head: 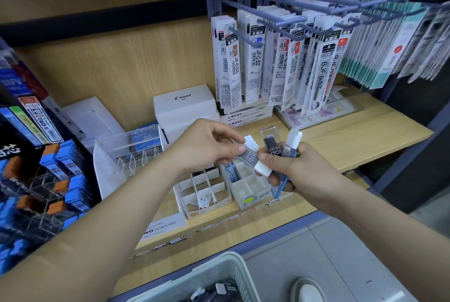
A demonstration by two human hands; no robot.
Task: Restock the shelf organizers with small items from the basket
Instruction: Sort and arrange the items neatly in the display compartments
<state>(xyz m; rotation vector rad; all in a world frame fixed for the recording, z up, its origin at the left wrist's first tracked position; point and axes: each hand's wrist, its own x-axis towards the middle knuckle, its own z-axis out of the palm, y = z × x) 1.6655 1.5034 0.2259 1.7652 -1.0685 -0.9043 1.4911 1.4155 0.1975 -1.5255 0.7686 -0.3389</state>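
My left hand (209, 143) pinches one slim lead-refill case (252, 158) with white end caps, held slanted above the shelf organizers. My right hand (295, 167) grips a bunch of similar cases (280, 148), their tops fanned upward, and its thumb touches the slanted case. Under the hands stand a white divided organizer (204, 192) and a translucent divided organizer (250, 187), most of whose compartments show no items. The pale mesh basket (207, 279) sits at the bottom edge with several dark cases inside.
A clear acrylic organizer (126, 155) stands left of the hands, with a tiered rack of blue and orange lead cases (56, 180) further left. White Pilot boxes (185, 106) sit behind. Pen refill packs (287, 63) hang on hooks above the wooden shelf (353, 136). A shoe (309, 289) shows below.
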